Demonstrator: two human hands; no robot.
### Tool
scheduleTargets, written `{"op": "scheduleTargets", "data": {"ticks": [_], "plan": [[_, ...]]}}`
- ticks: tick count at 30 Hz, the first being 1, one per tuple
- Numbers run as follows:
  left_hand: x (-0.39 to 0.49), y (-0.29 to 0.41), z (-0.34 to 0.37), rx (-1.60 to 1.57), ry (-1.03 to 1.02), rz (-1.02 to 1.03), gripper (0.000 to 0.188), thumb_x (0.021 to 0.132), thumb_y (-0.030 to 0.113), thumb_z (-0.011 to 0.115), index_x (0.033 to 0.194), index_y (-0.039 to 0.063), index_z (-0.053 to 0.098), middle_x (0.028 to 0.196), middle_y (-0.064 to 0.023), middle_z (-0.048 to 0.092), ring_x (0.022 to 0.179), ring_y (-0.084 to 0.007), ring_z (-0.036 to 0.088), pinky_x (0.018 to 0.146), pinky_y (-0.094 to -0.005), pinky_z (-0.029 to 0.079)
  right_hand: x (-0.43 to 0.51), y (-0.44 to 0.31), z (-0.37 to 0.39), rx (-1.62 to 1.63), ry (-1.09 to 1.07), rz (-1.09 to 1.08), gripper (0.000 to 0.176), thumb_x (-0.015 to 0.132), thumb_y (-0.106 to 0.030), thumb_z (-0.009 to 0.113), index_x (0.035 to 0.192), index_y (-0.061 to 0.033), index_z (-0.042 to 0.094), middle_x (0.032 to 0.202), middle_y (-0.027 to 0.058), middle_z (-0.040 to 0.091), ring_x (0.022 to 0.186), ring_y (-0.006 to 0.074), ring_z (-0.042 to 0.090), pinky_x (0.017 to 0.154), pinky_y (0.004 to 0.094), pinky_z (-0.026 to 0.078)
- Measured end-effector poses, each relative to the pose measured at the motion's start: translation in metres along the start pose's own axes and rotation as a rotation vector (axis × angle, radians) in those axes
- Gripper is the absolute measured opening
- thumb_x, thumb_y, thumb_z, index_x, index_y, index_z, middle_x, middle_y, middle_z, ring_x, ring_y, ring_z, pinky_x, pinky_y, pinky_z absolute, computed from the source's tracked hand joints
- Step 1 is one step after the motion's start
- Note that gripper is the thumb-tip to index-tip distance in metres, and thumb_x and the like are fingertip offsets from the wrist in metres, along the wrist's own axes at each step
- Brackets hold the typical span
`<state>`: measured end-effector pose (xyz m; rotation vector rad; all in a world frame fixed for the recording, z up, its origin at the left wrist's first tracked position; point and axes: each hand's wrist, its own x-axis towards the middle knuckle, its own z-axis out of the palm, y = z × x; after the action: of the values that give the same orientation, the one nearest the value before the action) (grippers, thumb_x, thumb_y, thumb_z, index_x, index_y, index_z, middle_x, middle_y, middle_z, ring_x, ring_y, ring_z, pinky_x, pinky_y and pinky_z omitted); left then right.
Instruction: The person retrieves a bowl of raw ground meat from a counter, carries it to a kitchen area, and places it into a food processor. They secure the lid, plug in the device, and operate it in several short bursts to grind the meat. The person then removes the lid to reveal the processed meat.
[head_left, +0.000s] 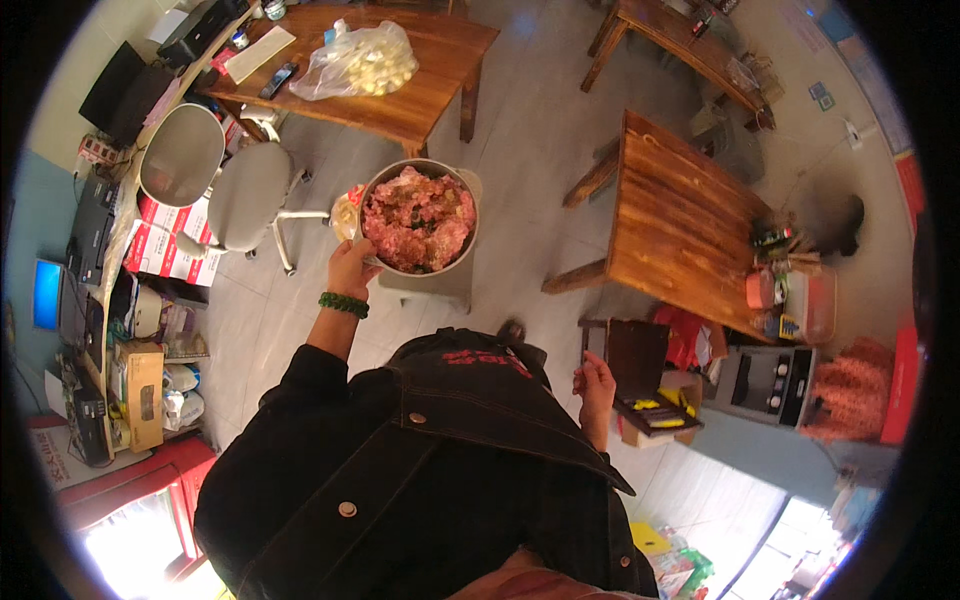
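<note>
My left hand (353, 268), with a green bracelet at its wrist, grips the handle of a round pot (474, 249) in front of me. Raw minced meat (420, 217) with dark green bits fills much of the pot. Beneath it, partly hidden, is a pale stool (450, 289); whether the pot touches the stool I cannot tell. A plastic bag (346, 214) shows beside the pot's left side. Away from the pot, my right hand (594, 375) hangs at my right side with its fingers loosely curled and nothing visible in it.
Ahead stands a wooden table (442, 45) bearing a plastic bag of pale yellowish pieces (371, 67). A grey swivel chair (251, 195) is at the left. Another wooden table (675, 225) stands right, above an open dark case (637, 360) with yellow items.
</note>
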<state>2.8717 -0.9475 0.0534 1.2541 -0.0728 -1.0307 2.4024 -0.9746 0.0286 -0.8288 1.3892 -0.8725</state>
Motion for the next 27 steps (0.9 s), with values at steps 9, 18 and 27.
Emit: {"op": "scheduleTargets", "data": {"ticks": [9, 18, 27], "plan": [[0.095, -0.026, 0.172, 0.010, 0.056, -0.017, 0.011, 0.077, 0.006, 0.062, 0.086, 0.008, 0.057, 0.080, -0.0015, 0.062, 0.067, -0.0144, 0.062, 0.057, -0.0296, 0.054, 0.300, -0.214, 0.125, -0.121, -0.704, -0.035, 0.037, 0.094, -0.028, 0.059, 0.118, -0.0008, 0.057, 0.094, 0.0091, 0.063, 0.080, 0.0178, 0.062, 0.067, 0.0312, 0.054], [0.198, -0.010, 0.274, 0.107, 0.076, -0.077, 0.008, 0.079, 0.011, 0.064, 0.085, 0.008, 0.059, 0.079, -0.0001, 0.061, 0.072, -0.0130, 0.061, 0.062, -0.0297, 0.053, 0.488, -0.301, 0.245, -0.552, -1.017, 0.019, 0.020, 0.089, -0.021, 0.064, 0.093, -0.0016, 0.061, 0.089, 0.0064, 0.064, 0.081, 0.0167, 0.063, 0.072, 0.0337, 0.055], [0.443, 0.101, 0.230, 0.551, -0.027, 0.188, 0.024, 0.093, 0.024, 0.055, 0.104, 0.004, 0.063, 0.090, -0.0018, 0.061, 0.083, -0.0110, 0.057, 0.071, -0.0266, 0.047, 0.666, -0.311, 0.444, -0.492, -0.993, -0.125, 0.010, 0.084, -0.010, 0.065, 0.086, -0.0017, 0.059, 0.082, 0.0059, 0.064, 0.071, 0.0144, 0.063, 0.064, 0.0306, 0.055]]}}
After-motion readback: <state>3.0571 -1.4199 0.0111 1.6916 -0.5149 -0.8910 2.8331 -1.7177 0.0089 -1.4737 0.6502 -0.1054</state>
